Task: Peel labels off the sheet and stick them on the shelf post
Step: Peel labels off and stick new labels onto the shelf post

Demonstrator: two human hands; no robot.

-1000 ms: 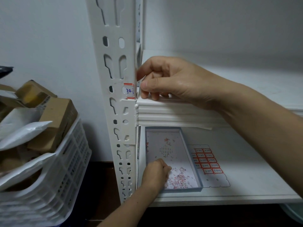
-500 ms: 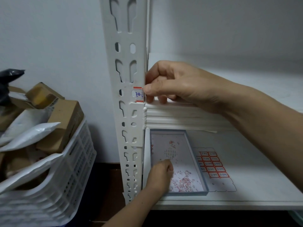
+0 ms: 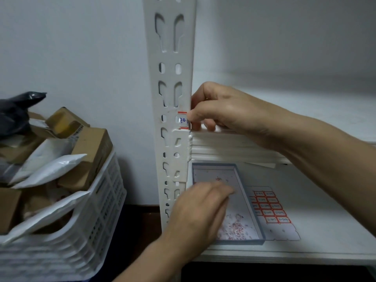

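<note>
Here: white shelf board (image 3: 325, 231) against pale wall (image 3: 81, 47); crate (image 3: 97, 220) beside post (image 3: 169, 58).

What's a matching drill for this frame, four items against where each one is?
1. label sheet
2. shallow box
3. white crate
4. right hand

A. left of the shelf post, full of parcels
B. pinching the label at the post's edge
C. on the lower shelf, rightmost item there
D. on the lower shelf, partly under the left hand

Pairs: 1-C, 2-D, 3-A, 4-B.
</note>
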